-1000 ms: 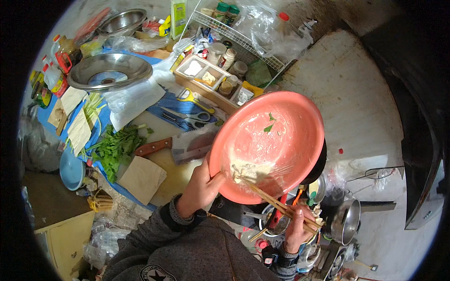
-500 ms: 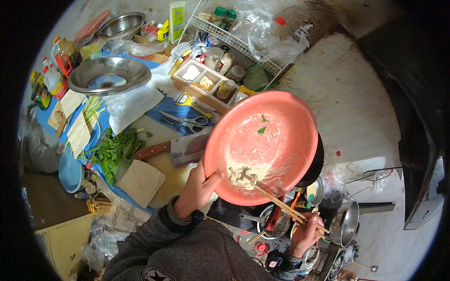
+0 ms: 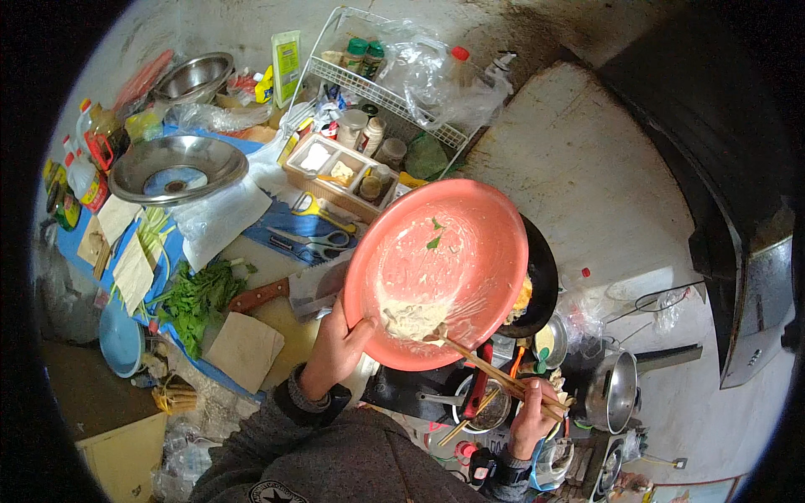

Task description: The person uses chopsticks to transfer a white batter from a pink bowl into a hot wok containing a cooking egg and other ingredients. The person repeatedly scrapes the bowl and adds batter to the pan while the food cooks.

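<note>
Mid-frame, a pink bowl [image 3: 474, 260] is held tipped by the left hand [image 3: 334, 350], maybe so batter [image 3: 411, 319] is pooled near chopsticks [image 3: 491, 369] held by the right hand [image 3: 532, 419].

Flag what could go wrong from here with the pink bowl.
The pink bowl appears tilted and only the left grip holds its rim, so it might slip. The pale mixture pooled near the edge could spill over. The bowl overlaps the black pan in this view, so they might bump, though depth is hard to judge.
</note>
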`<state>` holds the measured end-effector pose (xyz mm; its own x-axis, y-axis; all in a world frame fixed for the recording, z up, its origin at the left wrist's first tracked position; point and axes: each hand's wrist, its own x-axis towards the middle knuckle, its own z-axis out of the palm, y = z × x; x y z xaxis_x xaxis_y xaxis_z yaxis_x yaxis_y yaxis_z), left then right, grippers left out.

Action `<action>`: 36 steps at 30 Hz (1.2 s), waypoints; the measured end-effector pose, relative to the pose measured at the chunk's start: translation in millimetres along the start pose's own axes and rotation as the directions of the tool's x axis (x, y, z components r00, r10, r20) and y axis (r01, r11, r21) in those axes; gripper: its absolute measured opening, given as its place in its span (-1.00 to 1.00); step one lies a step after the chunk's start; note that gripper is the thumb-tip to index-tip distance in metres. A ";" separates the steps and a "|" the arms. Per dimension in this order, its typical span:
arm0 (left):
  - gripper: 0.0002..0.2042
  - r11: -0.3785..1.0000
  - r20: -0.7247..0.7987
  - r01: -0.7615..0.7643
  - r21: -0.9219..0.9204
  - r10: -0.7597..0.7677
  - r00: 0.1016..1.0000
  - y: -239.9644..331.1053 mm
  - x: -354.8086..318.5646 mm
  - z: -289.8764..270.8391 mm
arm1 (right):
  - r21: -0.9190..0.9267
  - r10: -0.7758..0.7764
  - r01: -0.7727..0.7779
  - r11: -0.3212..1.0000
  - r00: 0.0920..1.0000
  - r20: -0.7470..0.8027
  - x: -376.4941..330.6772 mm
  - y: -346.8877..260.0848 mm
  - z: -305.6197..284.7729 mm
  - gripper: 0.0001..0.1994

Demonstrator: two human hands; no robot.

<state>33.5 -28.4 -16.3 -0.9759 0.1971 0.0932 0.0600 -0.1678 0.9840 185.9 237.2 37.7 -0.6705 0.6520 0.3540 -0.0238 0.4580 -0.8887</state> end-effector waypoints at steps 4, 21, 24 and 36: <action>-0.57 0.998 0.007 0.015 0.057 -0.015 1.000 -0.4 -0.2 0.7 | 0.069 0.079 -0.078 0.995 0.997 -0.004 -2.8 -3.5 2.4 -0.85; -0.61 0.955 -0.271 0.178 -0.239 -0.242 0.932 -25.9 10.9 -32.5 | 0.285 0.106 -0.018 0.958 0.949 -0.296 40.8 21.6 -15.1 -0.78; -0.63 0.954 -0.287 0.140 -0.267 -0.217 0.933 -24.0 11.5 -37.8 | 0.180 0.092 -0.039 0.983 0.950 -0.299 60.9 41.3 -18.4 -0.76; -0.64 0.961 -0.307 0.131 -0.243 -0.204 0.930 -34.8 13.5 -42.6 | -0.141 -0.126 0.114 0.983 0.989 -0.082 99.6 89.9 12.4 -0.83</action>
<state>9.2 -61.0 -55.8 -0.9838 -0.0788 -0.1611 -0.1212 -0.3701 0.9211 107.8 335.8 -10.5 -0.5988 0.6366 0.4860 0.0049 0.6097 -0.7926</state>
